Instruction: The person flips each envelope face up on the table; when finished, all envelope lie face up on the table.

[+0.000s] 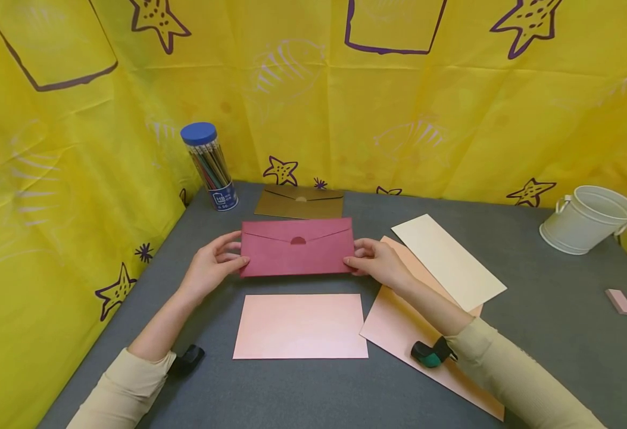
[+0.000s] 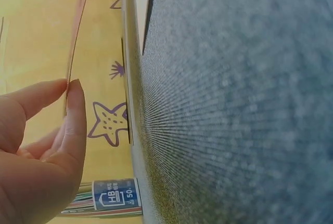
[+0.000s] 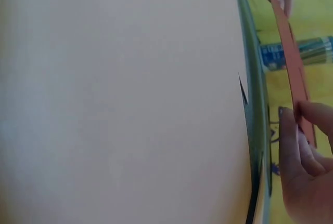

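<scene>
A dark pink envelope, its flap tucked into a small half-round slot, is held up over the table between both hands. My left hand pinches its left edge, thumb in front and fingers behind. At the opposite edge my right hand grips in the same way. Both wrist views show the envelope edge-on, raised off the tabletop. Below it on the table lies a pale pink envelope or sheet. Behind it lies a gold-brown envelope, flap side up, partly hidden by the pink one.
Under my right forearm are a cream sheet and overlapping peach sheets. A clear tub of pencils with a blue lid stands at the back left. A white bucket and a pink eraser sit at the right.
</scene>
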`<act>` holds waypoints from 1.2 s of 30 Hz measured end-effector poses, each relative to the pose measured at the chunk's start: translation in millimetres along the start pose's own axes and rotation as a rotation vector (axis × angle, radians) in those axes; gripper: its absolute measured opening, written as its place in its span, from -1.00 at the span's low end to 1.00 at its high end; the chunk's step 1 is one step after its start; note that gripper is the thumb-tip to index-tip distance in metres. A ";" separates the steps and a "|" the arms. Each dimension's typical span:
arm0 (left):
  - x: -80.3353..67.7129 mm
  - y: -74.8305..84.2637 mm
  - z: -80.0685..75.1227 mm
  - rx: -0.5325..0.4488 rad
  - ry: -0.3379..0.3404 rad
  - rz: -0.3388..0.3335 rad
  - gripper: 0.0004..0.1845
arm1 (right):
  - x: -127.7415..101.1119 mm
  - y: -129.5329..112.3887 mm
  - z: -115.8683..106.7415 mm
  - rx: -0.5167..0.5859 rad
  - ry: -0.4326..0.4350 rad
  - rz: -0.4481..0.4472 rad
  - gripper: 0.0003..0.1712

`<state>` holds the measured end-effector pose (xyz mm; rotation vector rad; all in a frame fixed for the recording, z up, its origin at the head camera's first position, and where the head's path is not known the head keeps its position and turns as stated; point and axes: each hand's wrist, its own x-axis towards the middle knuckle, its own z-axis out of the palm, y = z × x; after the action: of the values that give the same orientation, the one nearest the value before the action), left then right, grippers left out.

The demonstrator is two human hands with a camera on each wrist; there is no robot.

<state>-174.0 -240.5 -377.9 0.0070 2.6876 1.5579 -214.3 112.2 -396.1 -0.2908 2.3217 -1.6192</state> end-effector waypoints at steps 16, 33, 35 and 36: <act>2.4 -5.4 -2.9 0.001 -0.120 -0.102 -0.17 | 1.3 1.5 3.1 -0.013 -0.025 -0.020 -0.17; 31.7 -14.8 -15.8 0.264 -0.143 -0.004 -0.13 | 22.3 -3.1 13.8 -0.192 -0.121 -0.045 -0.04; 36.0 -15.3 -15.9 0.305 -0.140 0.019 -0.14 | 25.3 -3.3 13.9 -0.206 -0.108 -0.057 -0.05; 38.3 -15.5 -15.9 0.321 -0.142 0.029 -0.14 | 26.8 -3.6 13.9 -0.213 -0.101 -0.062 -0.06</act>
<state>-212.6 -261.1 -384.5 0.1595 2.7988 1.0699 -234.5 89.9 -400.5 -0.4832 2.4307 -1.3503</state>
